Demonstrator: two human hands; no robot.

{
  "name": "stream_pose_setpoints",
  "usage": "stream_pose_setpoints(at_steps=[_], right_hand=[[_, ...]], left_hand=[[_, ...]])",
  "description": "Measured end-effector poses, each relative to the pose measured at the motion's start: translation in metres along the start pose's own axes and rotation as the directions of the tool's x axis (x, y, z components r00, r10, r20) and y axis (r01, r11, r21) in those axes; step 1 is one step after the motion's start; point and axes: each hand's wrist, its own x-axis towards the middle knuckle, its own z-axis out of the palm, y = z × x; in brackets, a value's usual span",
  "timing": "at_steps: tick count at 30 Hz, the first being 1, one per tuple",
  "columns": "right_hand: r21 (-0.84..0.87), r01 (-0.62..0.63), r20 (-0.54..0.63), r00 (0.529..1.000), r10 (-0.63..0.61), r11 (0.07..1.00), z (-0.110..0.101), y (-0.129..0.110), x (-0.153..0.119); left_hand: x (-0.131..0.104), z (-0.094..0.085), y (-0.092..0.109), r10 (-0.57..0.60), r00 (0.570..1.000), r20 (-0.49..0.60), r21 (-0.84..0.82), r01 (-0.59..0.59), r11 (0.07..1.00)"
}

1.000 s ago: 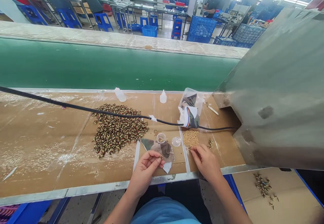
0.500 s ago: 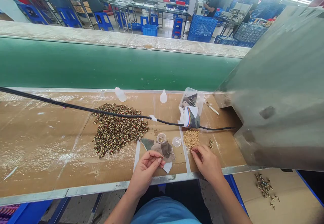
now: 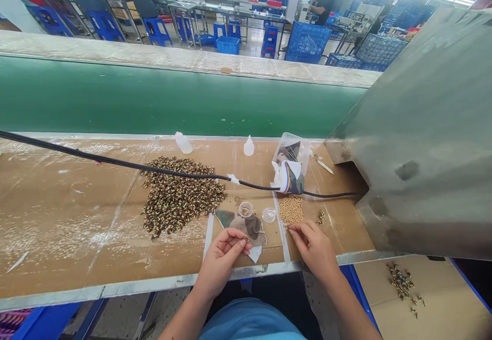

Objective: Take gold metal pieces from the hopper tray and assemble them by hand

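Two hands (image 3: pixel 219 258) and two white squeeze bottles (image 3: pixel 183 143) at one bench (image 3: pixel 69 217)
One clear tub (image 3: pixel 306 161), one clear cup (image 3: pixel 243 205), one clear disc (image 3: pixel 269 215), one large heap of metal pieces (image 3: pixel 182 199), one patch of tan beads (image 3: pixel 291 210).

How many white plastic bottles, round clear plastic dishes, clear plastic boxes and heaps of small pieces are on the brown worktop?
White plastic bottles: 2
Round clear plastic dishes: 2
Clear plastic box: 1
Heap of brass-and-dark pieces: 1
Heap of tan pieces: 1
Little brass-coloured heap: 1
Total: 8
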Motion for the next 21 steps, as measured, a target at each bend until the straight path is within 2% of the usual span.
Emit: stream_pose_setpoints(at_steps=[8,15,18,21], right_hand=[[-0.207,0.113,0.001,0.993,-0.116,0.972,0.0057,-0.0023,-0.001],[-0.298,0.18,-0.011,0.981,-0.192,0.938,0.0083,-0.003,0.0022],[-0.267,0.167,-0.024,0.983,-0.179,0.949,0.0078,-0.0026,0.0046],[-0.125,0.162,-0.043,0.985,-0.168,0.979,0.0067,-0.0056,0.0062]], left_hand=[[-0.0003,0.0008,-0.0004,0.027,1.0,0.002,-0.014,-0.027,1.0],[0.0004,-0.0004,-0.002,0.03,0.999,0.013,-0.004,-0.03,1.0],[-0.0022,-0.0004,-0.0022,0.04,0.999,0.017,-0.01,-0.039,0.999],[-0.0042,0.0063,-0.0019,0.033,0.999,0.014,-0.042,-0.032,0.999]])
